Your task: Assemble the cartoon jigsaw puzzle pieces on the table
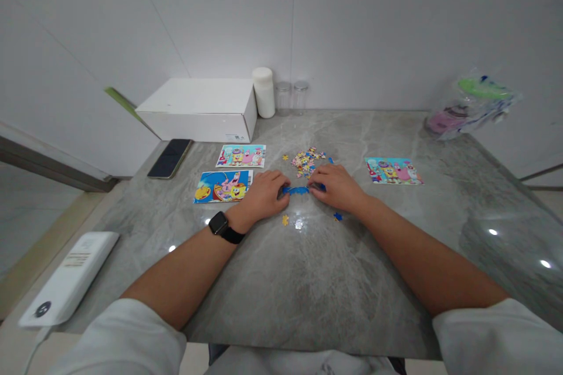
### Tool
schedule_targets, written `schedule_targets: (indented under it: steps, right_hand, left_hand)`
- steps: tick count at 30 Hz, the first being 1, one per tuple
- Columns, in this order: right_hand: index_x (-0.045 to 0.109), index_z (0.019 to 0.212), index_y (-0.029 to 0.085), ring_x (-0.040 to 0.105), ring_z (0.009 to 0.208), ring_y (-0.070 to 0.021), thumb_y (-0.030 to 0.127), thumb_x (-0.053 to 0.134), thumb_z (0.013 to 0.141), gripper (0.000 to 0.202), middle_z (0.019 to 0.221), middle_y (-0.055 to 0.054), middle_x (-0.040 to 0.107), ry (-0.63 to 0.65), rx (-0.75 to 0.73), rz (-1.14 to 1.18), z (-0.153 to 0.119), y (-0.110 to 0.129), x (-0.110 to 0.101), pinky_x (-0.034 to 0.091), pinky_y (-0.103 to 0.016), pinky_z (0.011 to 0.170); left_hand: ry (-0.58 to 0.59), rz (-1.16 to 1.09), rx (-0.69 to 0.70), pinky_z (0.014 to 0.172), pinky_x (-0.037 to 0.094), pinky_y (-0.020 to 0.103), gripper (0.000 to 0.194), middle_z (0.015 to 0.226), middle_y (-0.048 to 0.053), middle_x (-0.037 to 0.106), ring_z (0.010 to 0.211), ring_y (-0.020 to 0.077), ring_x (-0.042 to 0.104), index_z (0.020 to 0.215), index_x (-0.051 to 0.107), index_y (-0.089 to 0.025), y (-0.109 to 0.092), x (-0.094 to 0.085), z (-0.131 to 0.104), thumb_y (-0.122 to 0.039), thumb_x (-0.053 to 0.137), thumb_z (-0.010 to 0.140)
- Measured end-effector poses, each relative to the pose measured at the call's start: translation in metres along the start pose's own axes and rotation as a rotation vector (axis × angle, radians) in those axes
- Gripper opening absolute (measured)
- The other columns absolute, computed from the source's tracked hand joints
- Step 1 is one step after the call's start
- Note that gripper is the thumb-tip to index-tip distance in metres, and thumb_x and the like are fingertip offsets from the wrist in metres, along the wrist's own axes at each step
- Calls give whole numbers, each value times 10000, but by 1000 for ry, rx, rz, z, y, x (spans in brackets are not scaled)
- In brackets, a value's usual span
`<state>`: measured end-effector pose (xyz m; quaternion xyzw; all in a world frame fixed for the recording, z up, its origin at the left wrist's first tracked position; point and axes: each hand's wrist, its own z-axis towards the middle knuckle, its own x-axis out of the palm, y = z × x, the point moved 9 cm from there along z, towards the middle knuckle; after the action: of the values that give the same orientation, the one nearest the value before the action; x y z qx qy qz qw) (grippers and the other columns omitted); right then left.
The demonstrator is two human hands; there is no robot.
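Observation:
A short strip of joined blue jigsaw puzzle pieces (298,190) lies on the table between my hands. My left hand (267,194), with a black watch on its wrist, has its fingers closed at the strip's left end. At the right end, the fingers of my right hand (333,187) are pinched on the strip. Just beyond is a pile of loose puzzle pieces (305,162). Nearer to me lie a single yellow piece (285,220) and a blue piece (337,217). My fingers partly cover both ends of the strip.
Cartoon picture cards lie at left (223,186), behind it (241,156) and at right (393,171). A phone (170,158), white box (193,108), white bottle (264,94), glass jars (300,98), plastic bag (468,106) and white corded device (73,278) stand around the table.

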<state>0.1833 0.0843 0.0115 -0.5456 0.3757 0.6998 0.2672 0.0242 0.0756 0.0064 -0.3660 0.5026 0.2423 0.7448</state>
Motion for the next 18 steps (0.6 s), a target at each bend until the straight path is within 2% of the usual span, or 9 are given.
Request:
schedule_targets:
  steps: [6, 18]
  right_hand:
    - [797, 1086, 252, 641, 1122, -276, 304, 695, 964, 167, 1133, -80, 746, 20, 5, 5, 1, 0, 7, 405, -408, 994]
    - [800, 1078, 255, 645, 1136, -276, 298, 701, 957, 162, 1139, -82, 741, 10, 13, 14, 0, 0, 7, 425, -417, 1009]
  left_hand:
    - [1, -15, -18, 906, 515, 445, 161, 1083, 92, 715, 1030, 275, 662, 1059, 725, -215, 3, 1, 2, -285, 721, 914]
    - [9, -9, -11, 899, 513, 432, 163, 1095, 92, 718, 1025, 266, 660, 1076, 739, -212, 4, 4, 2, -318, 704, 957]
